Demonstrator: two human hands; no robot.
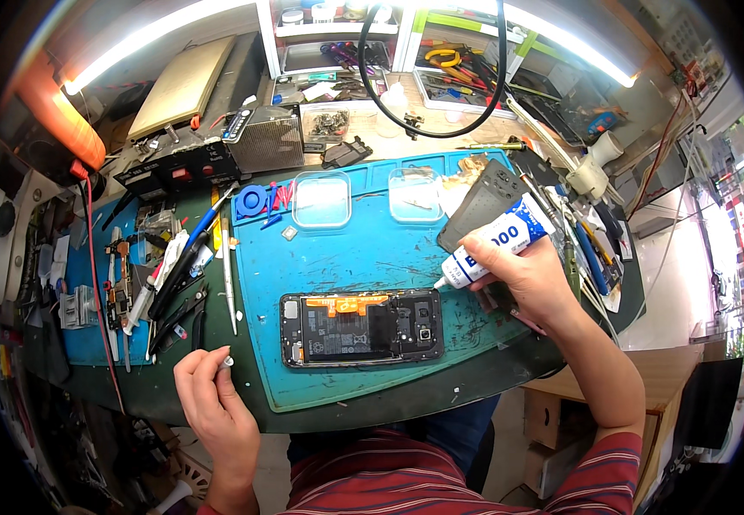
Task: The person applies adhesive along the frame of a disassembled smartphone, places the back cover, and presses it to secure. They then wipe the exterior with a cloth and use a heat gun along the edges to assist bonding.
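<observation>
My right hand (522, 279) is wrapped round a white and blue glue tube (509, 238). The tube's narrow white nozzle points down and left, just above the upper right corner of an opened phone (363, 328). That phone lies flat on the blue mat, its black battery and an orange flex cable exposed. Off the mat's lower left edge, my left hand (214, 396) pinches a small whitish piece (227, 361) that looks like the tube's cap. Beyond my right hand rests a dark phone back cover (483, 199), partly hidden by the tube.
Two clear plastic boxes (321, 199) stand at the mat's (303, 266) far side, near a blue tape roll (253, 202). Tweezers (229, 275), pliers (183, 319) and brushes crowd the left. More tools (591, 257) lie right. A black cable loop (458, 135) hangs at the back.
</observation>
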